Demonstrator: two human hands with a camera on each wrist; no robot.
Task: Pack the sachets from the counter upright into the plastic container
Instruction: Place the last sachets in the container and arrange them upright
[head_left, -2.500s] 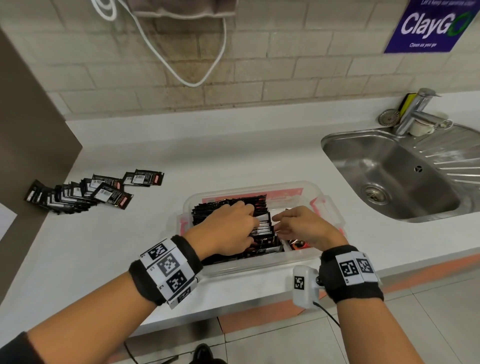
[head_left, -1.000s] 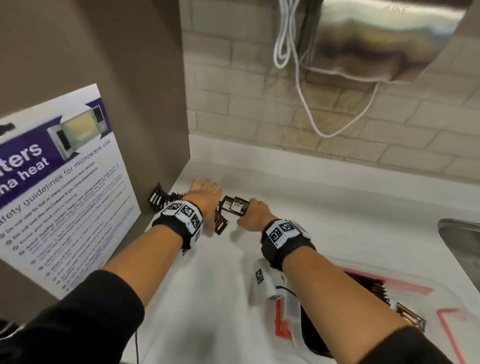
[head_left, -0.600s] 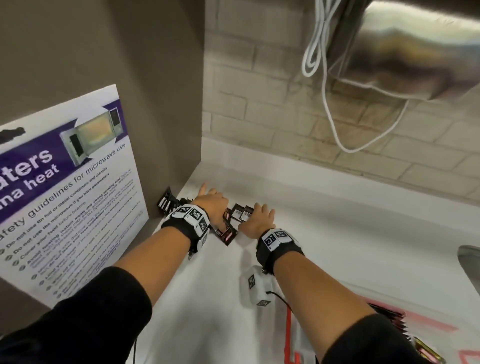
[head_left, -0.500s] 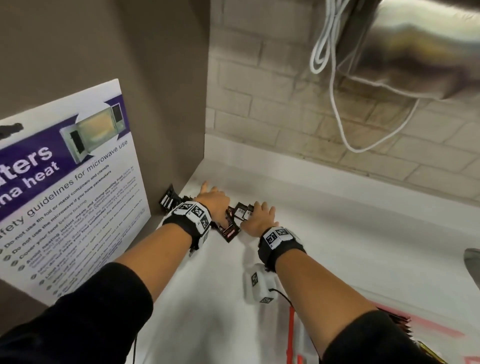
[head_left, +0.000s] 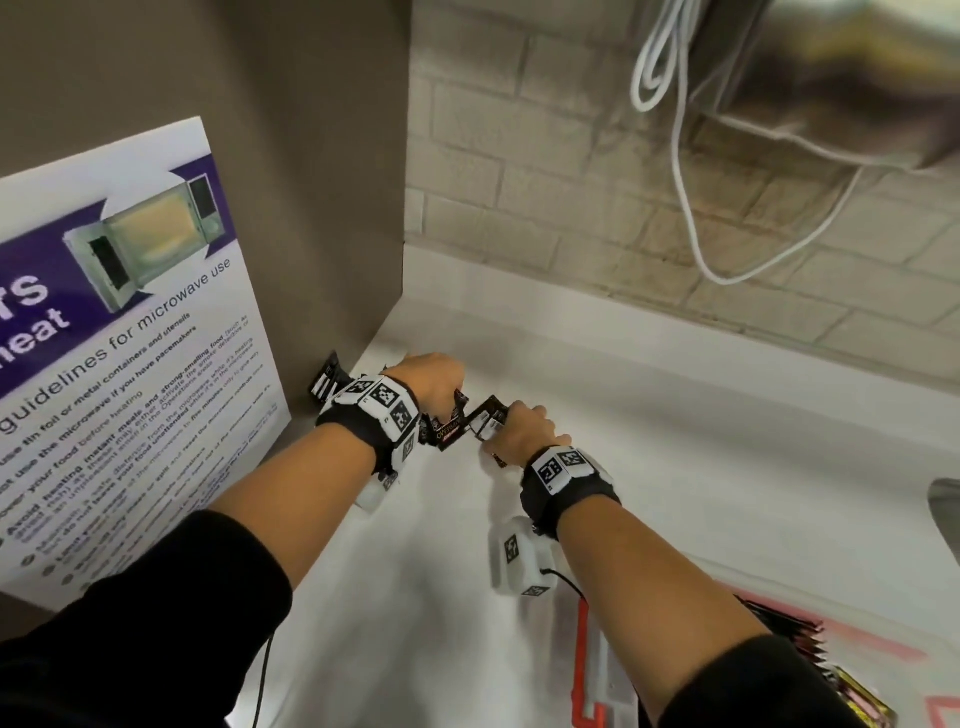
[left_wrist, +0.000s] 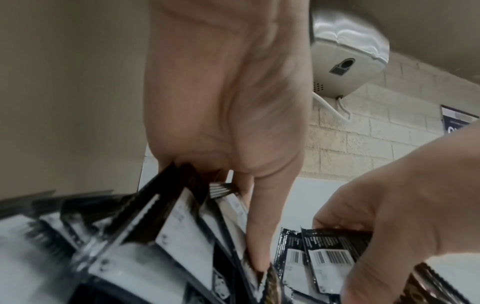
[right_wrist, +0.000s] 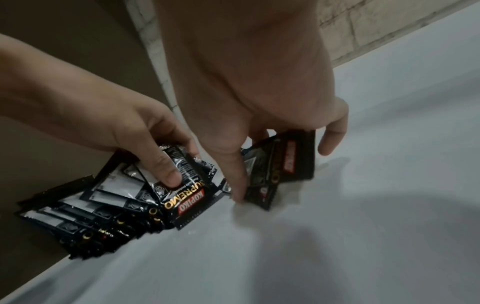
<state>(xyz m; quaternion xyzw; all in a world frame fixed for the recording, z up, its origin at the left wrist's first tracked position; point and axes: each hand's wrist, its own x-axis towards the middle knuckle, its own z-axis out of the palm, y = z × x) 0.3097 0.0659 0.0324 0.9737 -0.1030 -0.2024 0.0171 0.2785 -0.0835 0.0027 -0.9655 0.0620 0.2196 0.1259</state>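
Several black coffee sachets (right_wrist: 85, 214) lie fanned on the white counter against a brown side panel. My left hand (head_left: 441, 387) grips a bunch of these sachets (left_wrist: 168, 216), its thumb (right_wrist: 166, 170) pressed on the top one. My right hand (head_left: 511, 431) sits just right of it and pinches a few sachets (right_wrist: 288, 162) between thumb and fingers, standing them on edge on the counter. The clear plastic container (head_left: 602, 670) with red latches is at the lower right in the head view, with upright sachets (head_left: 795, 629) inside, partly hidden by my right arm.
The brown panel (head_left: 311, 182) with a microwave poster (head_left: 119, 338) bounds the pile on the left. A brick wall (head_left: 571, 208) runs behind, with a hand dryer (head_left: 831, 78) and white cable (head_left: 680, 171) overhead. A sink edge (head_left: 948, 514) shows at far right.
My hands left the container and reached the pile at the far left. Half a second ago the fingers lay flat on the sachets; now both hands curl round them and tip them up.
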